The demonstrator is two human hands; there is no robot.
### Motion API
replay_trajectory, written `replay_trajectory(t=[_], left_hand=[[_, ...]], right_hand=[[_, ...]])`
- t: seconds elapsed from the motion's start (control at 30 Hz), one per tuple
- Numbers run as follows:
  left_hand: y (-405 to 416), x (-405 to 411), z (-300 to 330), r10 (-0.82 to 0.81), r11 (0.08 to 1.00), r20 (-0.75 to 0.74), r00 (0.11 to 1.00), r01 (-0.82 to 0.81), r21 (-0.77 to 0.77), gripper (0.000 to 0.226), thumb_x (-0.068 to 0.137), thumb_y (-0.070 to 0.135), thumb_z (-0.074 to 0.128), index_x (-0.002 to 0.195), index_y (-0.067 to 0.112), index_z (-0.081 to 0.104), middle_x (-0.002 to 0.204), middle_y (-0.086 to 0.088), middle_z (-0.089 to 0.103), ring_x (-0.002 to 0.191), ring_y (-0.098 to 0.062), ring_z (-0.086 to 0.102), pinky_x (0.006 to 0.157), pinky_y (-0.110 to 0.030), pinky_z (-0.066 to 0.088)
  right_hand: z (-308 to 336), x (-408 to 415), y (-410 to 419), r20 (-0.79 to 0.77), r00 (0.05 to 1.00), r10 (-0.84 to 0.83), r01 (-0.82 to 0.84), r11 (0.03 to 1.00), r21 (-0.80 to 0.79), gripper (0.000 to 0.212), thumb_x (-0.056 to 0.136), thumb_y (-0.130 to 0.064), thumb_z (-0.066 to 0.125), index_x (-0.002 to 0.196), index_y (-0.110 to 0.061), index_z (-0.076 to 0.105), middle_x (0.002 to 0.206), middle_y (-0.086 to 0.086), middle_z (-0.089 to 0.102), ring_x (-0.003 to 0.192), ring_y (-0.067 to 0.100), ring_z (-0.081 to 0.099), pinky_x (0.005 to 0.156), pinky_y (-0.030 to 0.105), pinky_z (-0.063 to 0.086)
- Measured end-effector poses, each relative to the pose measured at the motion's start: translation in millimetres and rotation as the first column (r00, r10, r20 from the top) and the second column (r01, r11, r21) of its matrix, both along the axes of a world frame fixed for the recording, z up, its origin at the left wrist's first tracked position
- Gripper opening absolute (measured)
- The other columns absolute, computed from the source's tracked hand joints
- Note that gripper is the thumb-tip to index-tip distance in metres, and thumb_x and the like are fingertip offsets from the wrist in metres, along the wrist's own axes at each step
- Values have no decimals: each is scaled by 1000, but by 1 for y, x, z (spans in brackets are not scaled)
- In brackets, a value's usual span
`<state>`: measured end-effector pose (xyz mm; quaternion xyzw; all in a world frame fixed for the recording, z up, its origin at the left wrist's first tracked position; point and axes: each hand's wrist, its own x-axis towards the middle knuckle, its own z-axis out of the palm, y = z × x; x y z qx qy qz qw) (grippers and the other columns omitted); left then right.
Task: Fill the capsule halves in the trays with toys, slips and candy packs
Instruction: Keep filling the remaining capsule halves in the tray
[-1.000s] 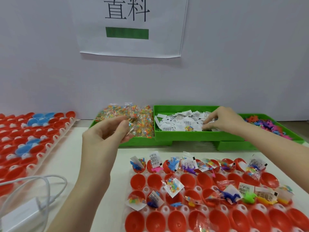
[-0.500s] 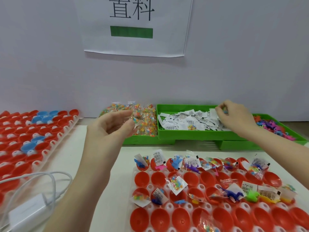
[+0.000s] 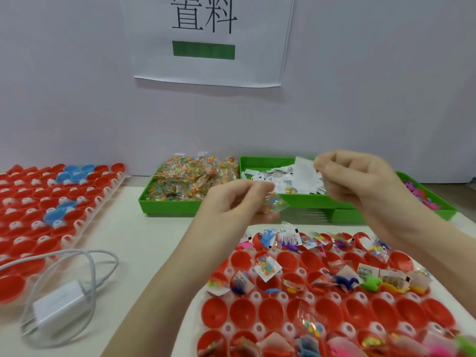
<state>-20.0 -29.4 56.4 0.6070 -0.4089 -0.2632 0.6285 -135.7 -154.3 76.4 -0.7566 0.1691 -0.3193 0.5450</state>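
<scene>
Left hand has a candy pack pinched in its grip, right hand pinches a white slip. Both hover just above the far edge of the red capsule tray, with the green bins right behind them on the counter.

Red capsule halves sit open side up in a white tray, many already holding toys, slips and candy packs. Behind it, 3 green bins hold candy packs, slips and toys.
</scene>
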Motion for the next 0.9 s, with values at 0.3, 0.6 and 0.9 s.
replay_trajectory(t=[0.3,0.6,0.9], left_hand=[[51,-38,7,-165,985,12,986,165,-58,18,70,24,65,85,17,72,69,2,70,60,0,62,56,-9,47],[87,-59,-8,-132,991,49,990,132,1,25,76,0,64,89,22,67,66,6,65,60,-7,59,57,-16,48],[91,-78,-22,-188,982,102,977,185,41,28,77,-3,66,90,22,64,64,8,65,62,-5,60,62,-13,51]], right_hand=[[-11,-41,67,-78,997,5,-28,954,-297,23,74,-38,50,70,-17,56,43,-2,38,38,4,30,42,10,27],[-29,-72,95,-161,985,61,-61,998,3,20,95,-26,43,105,-27,60,55,-3,42,48,6,39,44,8,34],[-36,-104,110,47,998,43,-39,995,-90,43,68,-19,58,109,-26,49,72,-9,66,65,0,61,64,9,47]])
